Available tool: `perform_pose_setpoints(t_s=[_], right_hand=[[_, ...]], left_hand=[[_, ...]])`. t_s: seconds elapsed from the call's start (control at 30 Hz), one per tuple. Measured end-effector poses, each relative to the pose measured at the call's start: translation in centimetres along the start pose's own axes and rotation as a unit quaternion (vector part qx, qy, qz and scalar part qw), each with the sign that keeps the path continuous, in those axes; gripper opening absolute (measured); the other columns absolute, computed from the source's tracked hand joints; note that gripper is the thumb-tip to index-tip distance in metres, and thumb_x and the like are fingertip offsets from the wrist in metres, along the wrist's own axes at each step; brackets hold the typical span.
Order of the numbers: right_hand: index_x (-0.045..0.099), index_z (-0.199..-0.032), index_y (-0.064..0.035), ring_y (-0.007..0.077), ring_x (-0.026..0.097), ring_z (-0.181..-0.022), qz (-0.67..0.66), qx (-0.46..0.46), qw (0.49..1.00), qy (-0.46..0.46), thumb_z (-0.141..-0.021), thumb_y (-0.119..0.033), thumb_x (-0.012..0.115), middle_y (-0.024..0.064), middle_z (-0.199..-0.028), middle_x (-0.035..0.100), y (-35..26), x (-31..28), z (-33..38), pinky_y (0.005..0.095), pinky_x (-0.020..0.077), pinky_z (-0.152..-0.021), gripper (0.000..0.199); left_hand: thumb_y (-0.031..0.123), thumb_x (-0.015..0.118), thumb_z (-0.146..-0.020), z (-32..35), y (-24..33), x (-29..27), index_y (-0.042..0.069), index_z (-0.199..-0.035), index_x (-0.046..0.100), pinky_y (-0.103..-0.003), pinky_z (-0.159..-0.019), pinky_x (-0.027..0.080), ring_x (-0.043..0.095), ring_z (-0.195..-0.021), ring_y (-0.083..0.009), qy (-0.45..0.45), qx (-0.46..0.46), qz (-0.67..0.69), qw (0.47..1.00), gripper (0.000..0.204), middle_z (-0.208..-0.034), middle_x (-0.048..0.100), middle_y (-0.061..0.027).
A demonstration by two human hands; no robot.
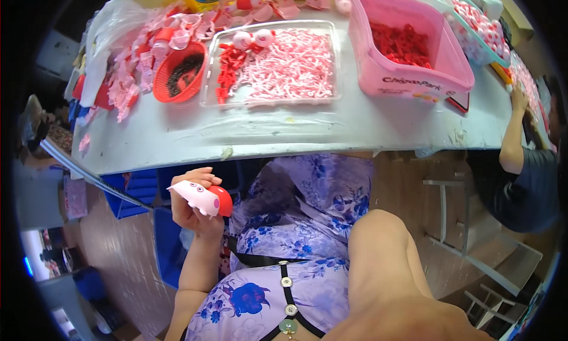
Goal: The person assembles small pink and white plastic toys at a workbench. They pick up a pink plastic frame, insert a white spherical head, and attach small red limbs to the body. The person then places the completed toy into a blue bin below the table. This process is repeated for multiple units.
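My left hand [182, 208] grips a rounded pink-and-red plastic piece [201, 198], short of the long pale table's [278, 128] bare front strip; right hand: can't tell.

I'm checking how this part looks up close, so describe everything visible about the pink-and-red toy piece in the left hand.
The toy piece looks like smooth, glossy plastic: a pale pink body tapering to a point at its left end, two ringed eyes, a darker pink oval near the right end, small knobs along the lower edge, and a rounded red part at the right. Tilted slightly downward to the right, it is held in the left hand, off the table. Its back is hidden.
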State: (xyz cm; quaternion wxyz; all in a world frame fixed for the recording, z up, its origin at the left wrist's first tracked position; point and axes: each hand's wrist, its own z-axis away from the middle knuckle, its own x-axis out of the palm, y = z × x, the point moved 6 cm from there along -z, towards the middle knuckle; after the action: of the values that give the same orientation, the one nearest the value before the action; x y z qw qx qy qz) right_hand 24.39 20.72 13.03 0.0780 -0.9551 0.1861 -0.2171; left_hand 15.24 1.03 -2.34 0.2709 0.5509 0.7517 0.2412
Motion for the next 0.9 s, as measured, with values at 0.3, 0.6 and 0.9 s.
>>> perform_pose_setpoints(t_s=[0.3,0.6,0.9], right_hand=[[0.05,-0.117,-0.0011,0.0208,0.051,-0.092,-0.01,-0.001,1.0,0.027,-0.094,-0.03,0.049,0.0119,-0.1,0.054,-0.1,-1.3,1.1,0.0366,0.0402,-0.079,0.037],[0.049,-0.118,-0.0007,0.023,0.05,-0.097,-0.032,0.014,0.999,0.003,-0.095,-0.033,0.047,0.0135,-0.104,0.053,1.6,-1.1,1.5,0.0389,0.0388,-0.083,0.04],[0.047,-0.12,-0.0003,0.0252,0.049,-0.102,-0.019,0.008,0.999,0.033,-0.095,-0.035,0.045,0.015,-0.108,0.052,1.6,-2.8,0.8,0.0412,0.0374,-0.088,0.042]], left_hand=[[0.037,0.048,-0.096,0.2,-0.1,2.4,-0.004,-0.084,0.054,-0.042,-0.077,0.052,0.062,-0.069,-0.0236,-0.035,0.001,0.004,0.999,0.043,-0.081,0.057,-0.0158],[0.017,0.048,-0.094,0.5,-0.1,1.9,-0.002,-0.082,0.053,-0.04,-0.076,0.053,0.061,-0.069,-0.0226,-0.03,-0.014,-0.017,0.999,0.024,-0.081,0.059,-0.0163],[0.04,0.049,-0.095,0.8,-1.5,2.0,-0.004,-0.084,0.054,-0.041,-0.077,0.052,0.062,-0.07,-0.0231,-0.019,-0.061,-0.012,0.998,0.045,-0.084,0.057,-0.0154]])
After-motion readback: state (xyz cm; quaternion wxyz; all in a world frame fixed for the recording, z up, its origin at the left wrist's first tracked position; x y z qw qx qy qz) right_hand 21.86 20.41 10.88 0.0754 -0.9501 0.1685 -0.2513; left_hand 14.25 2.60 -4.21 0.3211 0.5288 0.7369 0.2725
